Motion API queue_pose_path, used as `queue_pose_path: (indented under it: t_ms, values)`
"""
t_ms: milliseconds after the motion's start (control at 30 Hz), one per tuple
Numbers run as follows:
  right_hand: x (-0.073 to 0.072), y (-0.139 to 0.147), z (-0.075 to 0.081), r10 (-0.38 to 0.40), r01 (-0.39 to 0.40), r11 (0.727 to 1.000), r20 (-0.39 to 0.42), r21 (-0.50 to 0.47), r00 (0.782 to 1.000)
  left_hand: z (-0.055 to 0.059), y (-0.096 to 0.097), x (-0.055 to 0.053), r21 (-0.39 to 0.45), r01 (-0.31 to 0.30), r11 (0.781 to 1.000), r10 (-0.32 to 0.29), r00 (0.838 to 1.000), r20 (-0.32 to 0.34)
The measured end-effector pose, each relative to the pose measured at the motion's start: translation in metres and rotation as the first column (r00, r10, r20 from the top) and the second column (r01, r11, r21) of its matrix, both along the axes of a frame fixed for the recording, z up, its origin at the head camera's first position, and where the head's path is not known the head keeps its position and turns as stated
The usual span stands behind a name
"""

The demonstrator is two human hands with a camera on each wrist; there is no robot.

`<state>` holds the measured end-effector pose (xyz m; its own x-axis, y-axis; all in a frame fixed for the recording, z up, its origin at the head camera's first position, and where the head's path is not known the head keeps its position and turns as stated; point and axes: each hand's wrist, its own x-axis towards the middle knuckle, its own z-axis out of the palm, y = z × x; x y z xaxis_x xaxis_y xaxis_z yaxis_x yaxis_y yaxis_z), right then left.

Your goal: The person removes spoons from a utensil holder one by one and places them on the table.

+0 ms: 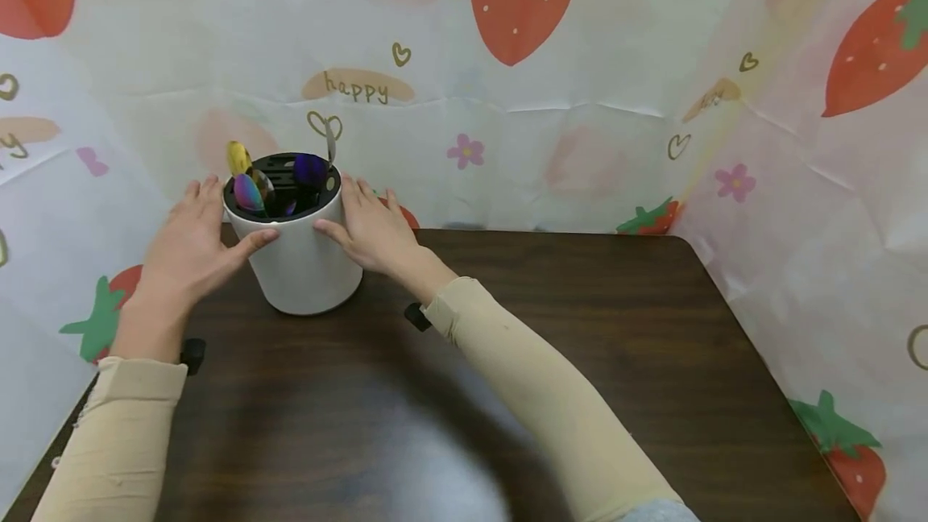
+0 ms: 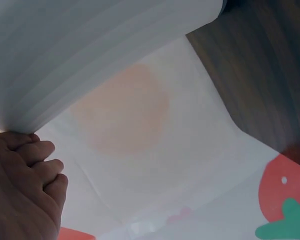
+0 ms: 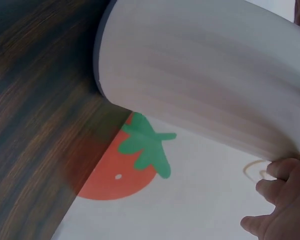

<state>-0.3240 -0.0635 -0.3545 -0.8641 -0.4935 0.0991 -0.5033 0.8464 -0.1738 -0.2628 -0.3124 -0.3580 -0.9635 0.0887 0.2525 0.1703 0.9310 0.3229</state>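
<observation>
A white round cutlery holder with a black slotted top stands at the back left of the table. Several shiny spoons poke out of it, among them a gold one, a rainbow one and a dark purple one. My left hand lies along the holder's left side near the rim, fingers fairly straight and thumb over the front. On the opposite side my right hand touches the upper wall with extended fingers. Both wrist views show the holder's smooth wall beside the fingers.
The dark brown wooden table stretches to the right and towards me. Behind it hangs a white strawberry-print cloth, close behind the holder. A similar cloth hangs along the left and right sides.
</observation>
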Motion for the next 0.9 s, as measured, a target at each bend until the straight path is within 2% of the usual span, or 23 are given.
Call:
queue_pose_path:
  t_ms: [300, 567, 900]
  values:
    - [0.010, 0.037, -0.004, 0.023, -0.021, 0.993, 0.014, -0.117, 1.000, -0.004, 0.031, 0.003, 0.020, 0.011, 1.000, -0.010, 0.999, -0.043]
    - [0.023, 0.082, -0.008, 0.017, -0.015, 0.980, 0.010, -0.197, 1.000, -0.009, 0.072, 0.010, 0.040, 0.046, 0.998, -0.044, 0.997, -0.056]
    - [0.043, 0.136, -0.010, 0.002, 0.008, 0.966, 0.037, -0.258, 0.999, -0.015, 0.124, 0.019, 0.076, 0.082, 0.994, -0.073, 0.991, -0.113]
